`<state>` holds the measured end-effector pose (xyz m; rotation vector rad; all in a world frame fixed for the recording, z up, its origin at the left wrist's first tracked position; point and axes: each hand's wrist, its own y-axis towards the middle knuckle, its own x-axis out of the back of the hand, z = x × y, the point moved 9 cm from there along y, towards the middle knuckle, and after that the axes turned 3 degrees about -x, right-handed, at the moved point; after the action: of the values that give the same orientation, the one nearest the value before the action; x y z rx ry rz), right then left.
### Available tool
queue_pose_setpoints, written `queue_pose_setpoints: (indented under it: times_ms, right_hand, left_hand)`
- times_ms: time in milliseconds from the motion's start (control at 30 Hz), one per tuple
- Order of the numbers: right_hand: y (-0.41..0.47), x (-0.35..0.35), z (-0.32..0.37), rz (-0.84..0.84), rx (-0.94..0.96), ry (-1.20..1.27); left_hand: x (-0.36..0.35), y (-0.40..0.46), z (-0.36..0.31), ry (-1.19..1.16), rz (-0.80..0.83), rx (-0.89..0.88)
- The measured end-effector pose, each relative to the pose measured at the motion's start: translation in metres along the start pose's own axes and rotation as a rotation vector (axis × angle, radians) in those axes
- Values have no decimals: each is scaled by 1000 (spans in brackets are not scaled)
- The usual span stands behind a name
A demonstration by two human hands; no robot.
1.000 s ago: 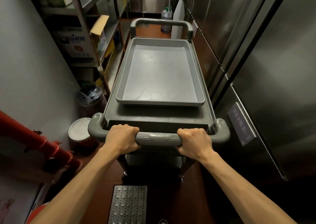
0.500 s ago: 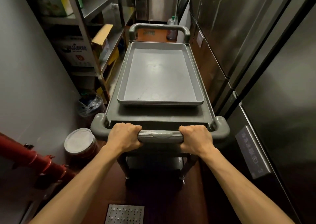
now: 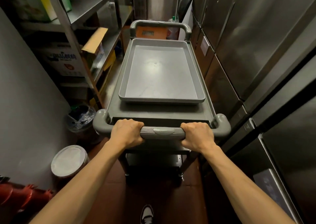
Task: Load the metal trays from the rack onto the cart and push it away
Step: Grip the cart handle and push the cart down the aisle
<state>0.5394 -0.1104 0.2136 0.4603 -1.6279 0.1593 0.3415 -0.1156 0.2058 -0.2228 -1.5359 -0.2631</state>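
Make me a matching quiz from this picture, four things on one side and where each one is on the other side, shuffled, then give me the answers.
Things:
1. metal trays
2. left hand
3. white-lidded bucket
4. shoe

Places:
A. on the floor by the left wall
B. stacked on the cart's top shelf
C. at the bottom edge of the view
D. gripping the cart handle

Pairs: 1-B, 2-D, 3-A, 4-C

Both hands, left (image 3: 127, 131) and right (image 3: 196, 134), grip the near handle (image 3: 162, 132) of the cart (image 3: 159, 111); stacked trays (image 3: 161, 75) lie on top.
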Motion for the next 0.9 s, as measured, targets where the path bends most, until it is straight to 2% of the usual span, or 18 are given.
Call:
queue_pose_setpoints:
  times_ms: [533, 900]
  right_hand:
    - [220, -49, -82, 31, -3, 37]
    - [378, -78, -149, -28, 44, 31]
  left_hand:
    - [-8, 225, 82, -11, -10, 9]
    - [-9, 389, 131, 7, 13, 54]
